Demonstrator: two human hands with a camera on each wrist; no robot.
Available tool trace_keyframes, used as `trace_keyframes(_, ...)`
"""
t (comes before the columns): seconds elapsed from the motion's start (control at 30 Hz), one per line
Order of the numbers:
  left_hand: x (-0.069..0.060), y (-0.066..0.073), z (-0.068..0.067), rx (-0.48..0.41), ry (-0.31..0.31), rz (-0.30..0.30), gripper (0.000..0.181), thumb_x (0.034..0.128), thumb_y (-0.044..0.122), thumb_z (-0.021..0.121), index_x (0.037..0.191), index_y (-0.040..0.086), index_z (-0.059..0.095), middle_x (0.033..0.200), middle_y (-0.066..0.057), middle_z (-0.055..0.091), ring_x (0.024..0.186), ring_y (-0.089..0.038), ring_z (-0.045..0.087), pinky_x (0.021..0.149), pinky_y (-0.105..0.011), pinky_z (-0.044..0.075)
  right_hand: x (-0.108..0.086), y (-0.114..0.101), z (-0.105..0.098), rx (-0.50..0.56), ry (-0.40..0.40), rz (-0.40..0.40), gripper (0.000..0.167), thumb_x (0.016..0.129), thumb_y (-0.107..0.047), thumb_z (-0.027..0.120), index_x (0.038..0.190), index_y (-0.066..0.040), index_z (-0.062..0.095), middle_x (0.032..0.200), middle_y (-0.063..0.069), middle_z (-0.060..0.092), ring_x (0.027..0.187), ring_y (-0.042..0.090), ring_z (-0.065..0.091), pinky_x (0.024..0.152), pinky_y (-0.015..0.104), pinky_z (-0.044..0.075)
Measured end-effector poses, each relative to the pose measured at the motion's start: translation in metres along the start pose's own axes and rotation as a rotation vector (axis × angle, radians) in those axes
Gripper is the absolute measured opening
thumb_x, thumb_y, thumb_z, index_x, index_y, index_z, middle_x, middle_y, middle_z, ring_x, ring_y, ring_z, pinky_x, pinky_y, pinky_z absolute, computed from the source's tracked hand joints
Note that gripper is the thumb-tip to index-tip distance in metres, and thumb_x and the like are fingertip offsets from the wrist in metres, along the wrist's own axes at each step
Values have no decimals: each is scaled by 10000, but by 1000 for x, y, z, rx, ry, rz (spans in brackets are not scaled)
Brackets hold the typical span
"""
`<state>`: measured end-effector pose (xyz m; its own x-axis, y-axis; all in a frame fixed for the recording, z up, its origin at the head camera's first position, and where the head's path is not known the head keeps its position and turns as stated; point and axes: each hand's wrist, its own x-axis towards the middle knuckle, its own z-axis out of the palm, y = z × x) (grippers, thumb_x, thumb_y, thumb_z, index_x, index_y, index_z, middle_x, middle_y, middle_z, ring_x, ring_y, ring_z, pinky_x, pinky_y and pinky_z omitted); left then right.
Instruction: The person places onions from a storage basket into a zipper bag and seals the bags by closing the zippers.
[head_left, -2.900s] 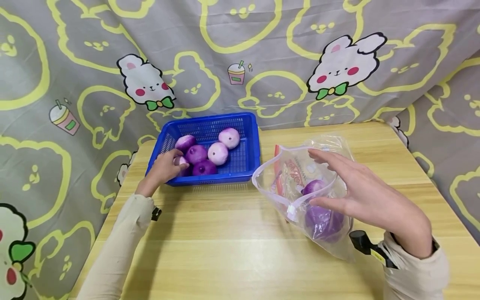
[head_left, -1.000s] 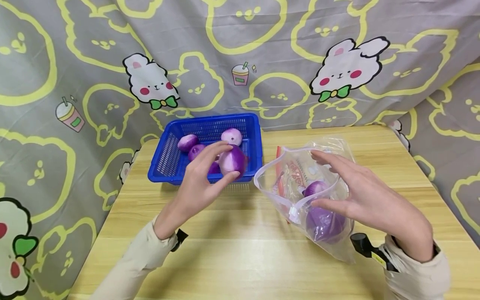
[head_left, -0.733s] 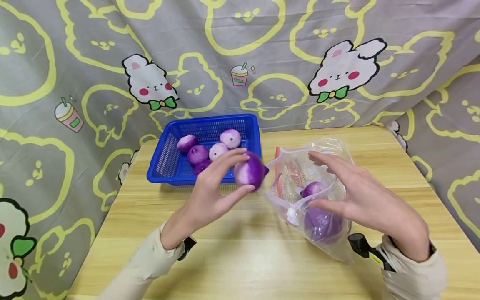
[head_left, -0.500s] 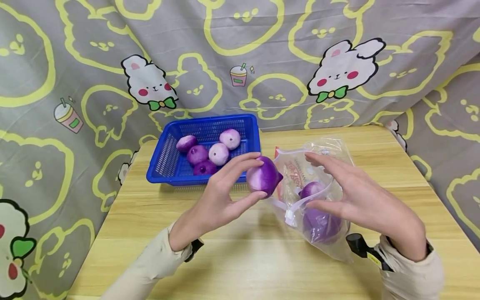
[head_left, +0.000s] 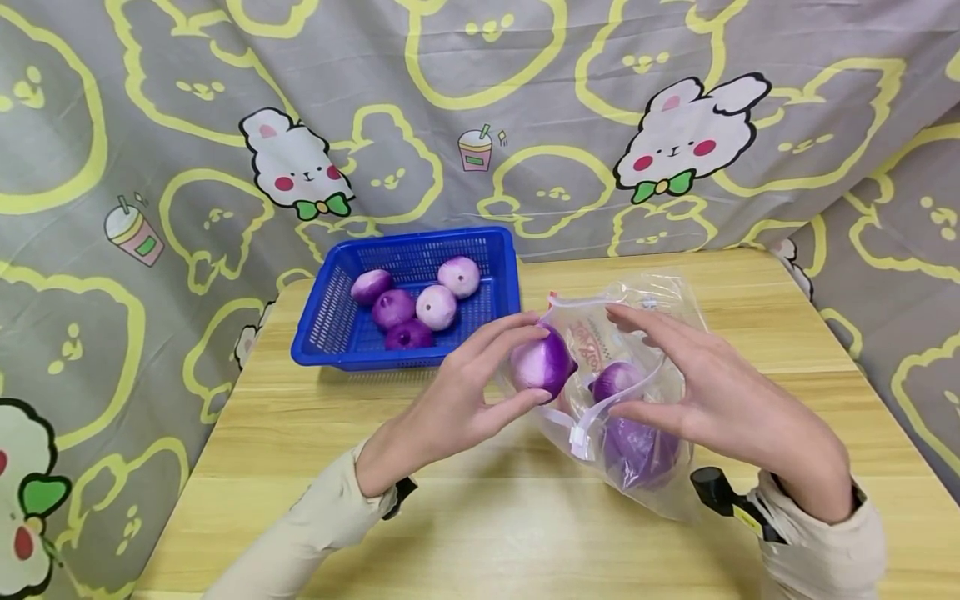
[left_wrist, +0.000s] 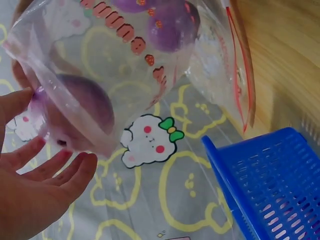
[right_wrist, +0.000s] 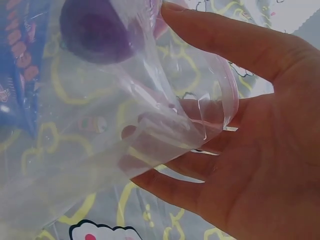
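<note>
My left hand [head_left: 457,392] pinches a purple onion [head_left: 538,367] between thumb and fingers at the mouth of a clear zip bag [head_left: 647,487]. Through the plastic film, the left wrist view shows the same onion [left_wrist: 82,107] beside the fingertips. Spread wide, the thumb and fingers of my right hand [head_left: 720,387] stretch the bag's mouth at its right side. Some right fingertips [right_wrist: 137,145] show through the film in the right wrist view. Inside the bag lie other purple onions [head_left: 641,450], partly blurred by the plastic.
Left of the bag, a blue perforated basket [head_left: 330,358] holds several purple-and-white onions [head_left: 393,310]. Both stand on a light wooden table [head_left: 480,517]. A patterned grey curtain [head_left: 420,75] hangs behind the table's back edge.
My left hand has taken an onion from the basket's left side and carried it right to the bag's mouth. The right hand has stayed at the bag, almost still.
</note>
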<state>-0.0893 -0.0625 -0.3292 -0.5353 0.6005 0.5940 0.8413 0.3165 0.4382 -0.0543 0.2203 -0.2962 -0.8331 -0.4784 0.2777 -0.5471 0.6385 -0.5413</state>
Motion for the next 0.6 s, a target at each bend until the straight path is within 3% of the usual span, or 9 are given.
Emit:
trace_keyframes(0.23,-3,-2,0,55,-56,3,576,894,223,761,1386,38,523,1450,-138,486,1371,-223,442,1128,-322,361,-2,0,-1,0,27,8,913,793,-323,853,1544,-226,342,1464,69,508,1182,366,589,928,581,474)
trace_keyframes(0.6,-17,-8,-5,75,-57,-64,523,903,232,751,1352,55,550,1432,-128,498,1348,-216,454,1101,-339,398,-2,1,-2,3,25,3,938,785,-307,861,1548,-201,326,1449,99,513,1192,381,572,928,590,459)
